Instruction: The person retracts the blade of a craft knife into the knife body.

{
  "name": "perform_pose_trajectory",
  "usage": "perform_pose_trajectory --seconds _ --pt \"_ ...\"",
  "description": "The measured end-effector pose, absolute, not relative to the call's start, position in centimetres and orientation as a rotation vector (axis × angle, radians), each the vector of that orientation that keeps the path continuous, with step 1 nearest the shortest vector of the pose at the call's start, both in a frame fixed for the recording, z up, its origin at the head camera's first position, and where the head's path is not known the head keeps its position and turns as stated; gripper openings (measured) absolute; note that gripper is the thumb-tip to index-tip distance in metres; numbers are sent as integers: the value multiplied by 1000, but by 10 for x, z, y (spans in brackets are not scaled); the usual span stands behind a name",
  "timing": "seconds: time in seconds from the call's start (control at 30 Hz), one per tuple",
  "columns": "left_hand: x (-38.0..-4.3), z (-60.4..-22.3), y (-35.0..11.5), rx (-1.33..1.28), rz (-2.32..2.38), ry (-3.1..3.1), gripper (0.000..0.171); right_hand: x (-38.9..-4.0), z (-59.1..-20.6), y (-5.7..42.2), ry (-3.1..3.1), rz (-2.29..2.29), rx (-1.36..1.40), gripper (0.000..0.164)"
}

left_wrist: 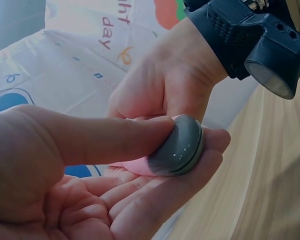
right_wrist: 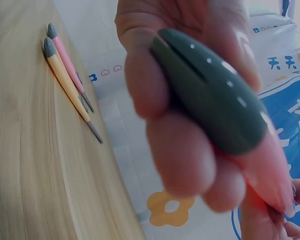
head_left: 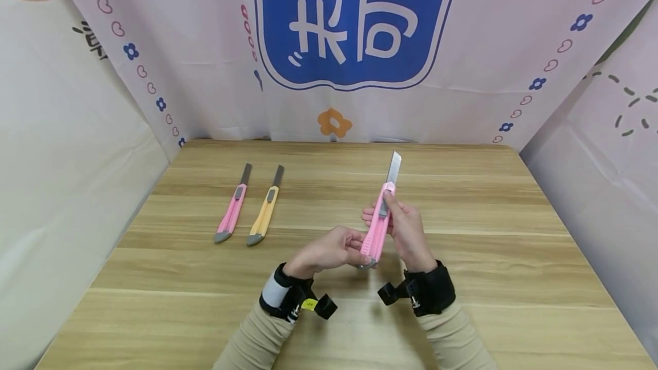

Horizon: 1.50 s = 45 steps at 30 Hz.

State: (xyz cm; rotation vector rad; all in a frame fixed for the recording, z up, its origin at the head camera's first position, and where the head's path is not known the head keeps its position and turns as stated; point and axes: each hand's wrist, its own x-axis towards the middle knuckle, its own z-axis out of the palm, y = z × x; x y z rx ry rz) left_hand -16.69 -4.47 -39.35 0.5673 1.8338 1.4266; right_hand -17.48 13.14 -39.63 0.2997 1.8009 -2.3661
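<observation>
A pink utility knife point(head_left: 376, 232) with its blade extended is held above the table, blade pointing away. My left hand point(head_left: 331, 250) pinches its grey end cap point(left_wrist: 177, 147) between thumb and fingers. Farther up the handle, my right hand point(head_left: 408, 227) grips the knife, its thumb at the grey slider. In the right wrist view the grey end cap point(right_wrist: 215, 95) fills the middle, with left-hand fingers around it. Two more utility knives lie at the left, blades out: a pink one point(head_left: 233, 212) and a yellow one point(head_left: 264, 216), side by side.
The wooden table point(head_left: 169, 278) reaches back to a printed cloth point(head_left: 216, 96) hanging behind it. More cloth hangs at the left and right sides. Each wrist wears a black strap with a small camera mount point(head_left: 429, 290).
</observation>
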Motion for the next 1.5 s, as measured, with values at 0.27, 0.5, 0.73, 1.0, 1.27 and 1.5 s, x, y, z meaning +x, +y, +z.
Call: perform_pose_trajectory --seconds 0.27,0.5,0.73,1.0,1.27,1.5 --pt "-167 -395 -43 572 1420 1850 33 -174 -396 128 1828 -2394 363 52" --pt "-165 -393 -43 562 1410 1855 33 -175 -398 127 1848 -2423 378 37" --pt "-164 -394 -41 541 1412 1847 35 -174 -398 128 1846 -2451 348 30" --pt "-164 -394 -42 551 1411 1831 35 -174 -396 129 1861 -2450 316 36" --pt "-164 -393 -43 576 1412 1821 35 -173 -395 129 1845 -2460 303 27" --pt "-164 -391 -44 576 1424 1812 35 -174 -396 129 1859 -2433 305 40"
